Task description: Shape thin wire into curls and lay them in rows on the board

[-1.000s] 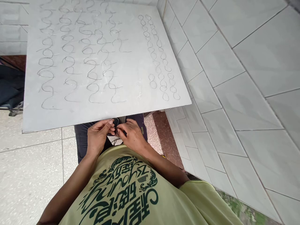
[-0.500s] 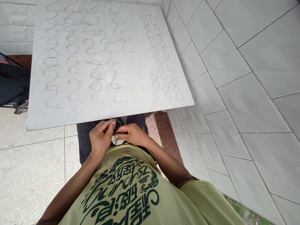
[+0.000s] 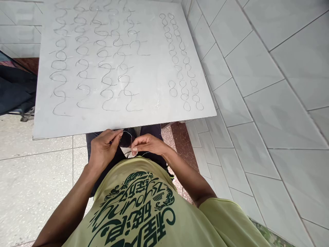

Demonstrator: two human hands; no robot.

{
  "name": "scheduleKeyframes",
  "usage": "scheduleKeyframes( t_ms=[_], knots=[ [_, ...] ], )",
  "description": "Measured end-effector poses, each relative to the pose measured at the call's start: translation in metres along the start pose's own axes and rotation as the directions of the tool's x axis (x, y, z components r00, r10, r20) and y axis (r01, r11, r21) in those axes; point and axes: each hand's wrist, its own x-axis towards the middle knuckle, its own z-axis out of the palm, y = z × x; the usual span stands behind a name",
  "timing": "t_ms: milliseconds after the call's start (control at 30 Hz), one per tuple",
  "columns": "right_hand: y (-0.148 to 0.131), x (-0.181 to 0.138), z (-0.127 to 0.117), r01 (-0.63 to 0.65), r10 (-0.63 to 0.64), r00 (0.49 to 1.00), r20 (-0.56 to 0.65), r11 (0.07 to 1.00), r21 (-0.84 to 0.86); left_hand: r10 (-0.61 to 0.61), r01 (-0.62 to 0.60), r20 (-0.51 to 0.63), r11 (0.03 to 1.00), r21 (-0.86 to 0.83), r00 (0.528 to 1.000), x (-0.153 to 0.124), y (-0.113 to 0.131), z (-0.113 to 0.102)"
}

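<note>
A thin, light wire [image 3: 131,135] arches between my two hands, just below the near edge of the white board. My left hand [image 3: 105,145] is closed, pinching one end of it between thumb and fingertips. With thumb and forefinger, my right hand [image 3: 148,144] grips the same wire lower down. A loose stretch of it trails out below the right hand toward my shirt. On the board lie columns of thin wavy wire shapes [image 3: 108,79] at the left and figure-eight loops [image 3: 173,88] at the right.
The white board [image 3: 154,115] spans the space before me, its near edge just above my hands. Grey wall tiles [image 3: 246,109] rise close on the right. A dark fabric item [image 3: 15,91] stands at the left over the speckled floor [image 3: 51,175].
My hands have drawn apart, the left moving slightly leftward. More wire now shows between them, and my right fingers have closed on it. The whole view has shifted slightly.
</note>
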Motion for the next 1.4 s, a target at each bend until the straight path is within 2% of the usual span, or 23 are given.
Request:
scheduleKeyframes(
  t_ms=[67,167,267,400,533,633,733,800,933,1133,1200,1300,1400],
  knots=[
    [0.003,0.001,-0.003,0.0,-0.001,1.0,0.021,0.999,0.041,-0.025,0.024,0.037,1.0,0.009,0.999,0.002,0.001,-0.004],
    [0.011,0.006,-0.007,0.0,-0.009,0.998,0.06,0.989,0.145,-0.141,0.146,0.07,0.986,-0.078,0.988,0.001,0.004,-0.003],
    [0.021,0.007,-0.011,0.01,-0.019,0.999,0.032,0.964,0.266,-0.206,0.209,0.033,0.97,-0.127,0.978,0.001,0.006,0.0],
    [0.031,-0.003,-0.011,0.043,-0.031,0.999,-0.044,0.955,0.294,-0.087,0.092,-0.078,0.994,0.062,0.993,0.003,0.008,0.0],
    [0.031,-0.018,0.002,0.027,-0.029,1.0,0.006,0.975,0.221,0.012,0.01,-0.1,0.978,0.209,0.995,0.007,0.01,0.0],
    [0.026,-0.021,0.016,0.064,-0.042,0.992,-0.122,0.981,0.183,0.018,0.002,-0.086,0.974,0.227,0.996,0.009,0.012,0.002],
    [0.018,-0.019,0.025,0.089,-0.045,0.959,-0.279,0.985,0.146,-0.042,0.056,-0.101,0.987,0.149,0.994,0.011,0.014,0.003],
    [0.014,-0.017,0.028,0.101,-0.046,0.94,-0.339,0.984,0.148,-0.156,0.158,-0.098,0.987,0.008,0.983,0.013,0.017,0.003],
    [0.006,-0.018,0.029,0.147,-0.053,0.897,-0.44,0.972,0.182,-0.407,0.378,-0.029,0.87,-0.315,0.913,0.02,0.024,0.001],
    [0.002,-0.015,0.032,0.2,-0.113,0.813,-0.572,0.975,0.092,-0.488,0.456,0.064,0.75,-0.48,0.87,0.036,0.031,0.0],
    [0.001,-0.013,0.032,0.184,-0.112,0.827,-0.551,0.98,0.077,-0.484,0.464,0.097,0.733,-0.497,0.87,0.04,0.031,0.0],
    [-0.002,-0.015,0.028,0.122,-0.066,0.886,-0.459,0.988,0.093,-0.46,0.451,0.112,0.743,-0.495,0.881,0.042,0.029,0.001],
    [-0.006,-0.018,0.024,0.099,-0.052,0.897,-0.44,0.991,0.084,-0.446,0.431,0.085,0.772,-0.467,0.891,0.044,0.028,0.0]
  ],
)
